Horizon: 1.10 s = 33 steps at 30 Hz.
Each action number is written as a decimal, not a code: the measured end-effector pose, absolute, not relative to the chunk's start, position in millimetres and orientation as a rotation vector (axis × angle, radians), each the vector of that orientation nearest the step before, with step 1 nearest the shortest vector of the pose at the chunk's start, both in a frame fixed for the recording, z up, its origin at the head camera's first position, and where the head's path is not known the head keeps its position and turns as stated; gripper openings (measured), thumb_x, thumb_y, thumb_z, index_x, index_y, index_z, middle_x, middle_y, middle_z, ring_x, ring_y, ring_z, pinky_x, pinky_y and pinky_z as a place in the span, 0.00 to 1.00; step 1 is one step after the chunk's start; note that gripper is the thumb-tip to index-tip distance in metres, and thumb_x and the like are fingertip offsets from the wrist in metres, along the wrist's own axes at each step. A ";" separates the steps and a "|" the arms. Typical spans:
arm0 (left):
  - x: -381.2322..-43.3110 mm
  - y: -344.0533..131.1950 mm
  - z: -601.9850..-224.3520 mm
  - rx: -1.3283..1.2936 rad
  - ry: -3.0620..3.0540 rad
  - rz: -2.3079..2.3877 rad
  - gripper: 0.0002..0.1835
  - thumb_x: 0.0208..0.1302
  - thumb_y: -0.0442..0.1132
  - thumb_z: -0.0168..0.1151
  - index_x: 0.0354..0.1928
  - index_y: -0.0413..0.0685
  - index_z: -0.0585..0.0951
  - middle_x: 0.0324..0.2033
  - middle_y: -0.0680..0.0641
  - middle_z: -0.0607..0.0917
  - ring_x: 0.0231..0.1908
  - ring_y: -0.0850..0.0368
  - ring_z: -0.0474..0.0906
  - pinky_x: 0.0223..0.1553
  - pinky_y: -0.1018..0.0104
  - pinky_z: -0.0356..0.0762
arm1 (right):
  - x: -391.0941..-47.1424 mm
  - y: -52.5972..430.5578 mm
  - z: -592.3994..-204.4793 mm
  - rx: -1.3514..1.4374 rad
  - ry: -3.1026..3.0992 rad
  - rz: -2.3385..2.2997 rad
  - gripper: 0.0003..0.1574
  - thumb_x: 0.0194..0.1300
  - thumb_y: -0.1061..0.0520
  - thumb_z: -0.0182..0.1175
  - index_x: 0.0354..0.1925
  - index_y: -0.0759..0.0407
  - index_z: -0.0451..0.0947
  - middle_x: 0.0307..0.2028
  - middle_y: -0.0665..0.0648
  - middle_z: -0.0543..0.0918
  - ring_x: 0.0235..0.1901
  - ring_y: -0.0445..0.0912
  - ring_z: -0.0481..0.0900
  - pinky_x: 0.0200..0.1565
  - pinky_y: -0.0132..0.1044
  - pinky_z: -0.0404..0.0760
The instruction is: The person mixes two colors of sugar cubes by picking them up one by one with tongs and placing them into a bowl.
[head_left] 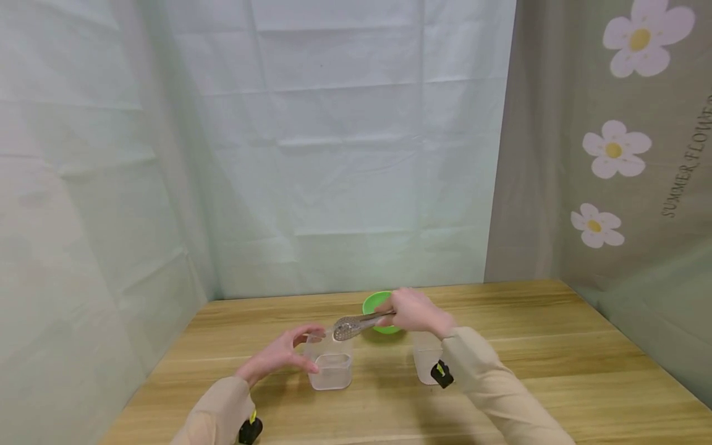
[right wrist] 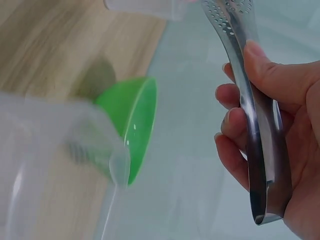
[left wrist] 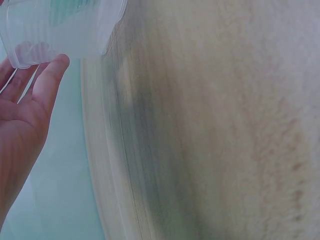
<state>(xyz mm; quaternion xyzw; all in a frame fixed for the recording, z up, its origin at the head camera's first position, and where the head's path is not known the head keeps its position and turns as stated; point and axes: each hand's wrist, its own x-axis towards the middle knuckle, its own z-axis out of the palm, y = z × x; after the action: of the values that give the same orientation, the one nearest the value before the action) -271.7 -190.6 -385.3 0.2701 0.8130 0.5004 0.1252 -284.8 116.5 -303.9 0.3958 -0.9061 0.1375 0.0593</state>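
My left hand (head_left: 280,354) holds a clear plastic container (head_left: 332,380) by its left side, thumb at the near side and fingers at the far side. In the left wrist view, its fingertips lie against the wall of that container (left wrist: 75,35). Metal tongs (head_left: 364,321) with perforated ends are gripped in my right hand (head_left: 416,310), their tips hanging over the left container's far right rim. The right wrist view shows the thumb on one arm of the tongs (right wrist: 256,170) and fingers curled round the other, the perforated ends close together.
A green bowl (head_left: 374,301) stands toward the back of the wooden table (head_left: 523,346), partly behind my right hand. A second clear container (head_left: 425,364) sits right of centre, partly hidden by the right sleeve (head_left: 478,361). Hanging cloth (head_left: 345,185) borders the table at the back and sides.
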 end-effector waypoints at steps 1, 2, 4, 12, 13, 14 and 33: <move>-271.6 -190.4 -384.9 0.786 2.365 1.461 0.41 0.43 0.37 0.72 0.61 0.37 0.64 0.56 0.40 0.69 0.56 0.41 0.60 0.53 0.43 0.58 | -284.9 120.7 -302.8 1.183 -2.752 0.454 0.12 0.56 0.50 0.63 0.39 0.52 0.84 0.22 0.43 0.79 0.14 0.34 0.60 0.18 0.29 0.61; -271.4 -190.3 -384.6 0.784 2.358 1.470 0.41 0.43 0.37 0.72 0.61 0.36 0.63 0.56 0.39 0.69 0.56 0.41 0.60 0.52 0.43 0.58 | -285.7 125.1 -302.1 1.170 -2.756 0.485 0.13 0.56 0.51 0.63 0.40 0.54 0.84 0.25 0.44 0.81 0.14 0.34 0.61 0.18 0.29 0.61; -271.0 -189.9 -384.1 0.776 2.347 1.482 0.41 0.43 0.36 0.71 0.61 0.36 0.63 0.56 0.40 0.69 0.56 0.41 0.60 0.52 0.42 0.58 | -287.6 134.6 -300.5 1.140 -2.766 0.524 0.13 0.57 0.51 0.63 0.40 0.55 0.84 0.28 0.47 0.82 0.14 0.36 0.61 0.18 0.31 0.61; -270.1 -189.3 -382.9 0.768 2.328 1.500 0.41 0.43 0.34 0.71 0.61 0.36 0.63 0.56 0.37 0.68 0.56 0.42 0.60 0.52 0.43 0.58 | -300.1 172.8 -302.6 0.956 -2.830 0.596 0.19 0.57 0.51 0.62 0.46 0.58 0.81 0.40 0.56 0.82 0.24 0.40 0.73 0.23 0.34 0.66; -270.0 -189.2 -382.6 0.766 2.326 1.502 0.41 0.43 0.34 0.71 0.61 0.36 0.63 0.56 0.37 0.68 0.56 0.42 0.60 0.53 0.43 0.58 | -301.5 176.6 -303.5 0.941 -2.837 0.593 0.19 0.57 0.51 0.62 0.46 0.58 0.81 0.40 0.56 0.82 0.22 0.40 0.71 0.23 0.35 0.65; -269.6 -189.2 -382.1 0.764 2.325 1.502 0.41 0.43 0.34 0.71 0.61 0.36 0.63 0.56 0.37 0.68 0.57 0.42 0.60 0.53 0.43 0.58 | -302.4 179.8 -303.9 0.924 -2.844 0.583 0.19 0.57 0.51 0.62 0.45 0.58 0.81 0.40 0.56 0.82 0.22 0.40 0.70 0.22 0.35 0.64; -271.5 -191.2 -383.6 0.784 2.341 1.478 0.40 0.44 0.35 0.71 0.61 0.36 0.63 0.56 0.38 0.68 0.56 0.42 0.60 0.53 0.45 0.58 | -308.8 193.5 -309.7 0.746 -2.916 0.426 0.19 0.54 0.49 0.64 0.44 0.55 0.82 0.36 0.53 0.82 0.17 0.40 0.64 0.18 0.34 0.61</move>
<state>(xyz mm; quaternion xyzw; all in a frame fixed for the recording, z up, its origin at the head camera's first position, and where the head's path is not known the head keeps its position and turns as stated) -271.5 -191.2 -383.6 0.2701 0.8066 0.5090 0.1317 -308.8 193.5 -309.7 0.2452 -0.9580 0.1399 0.0505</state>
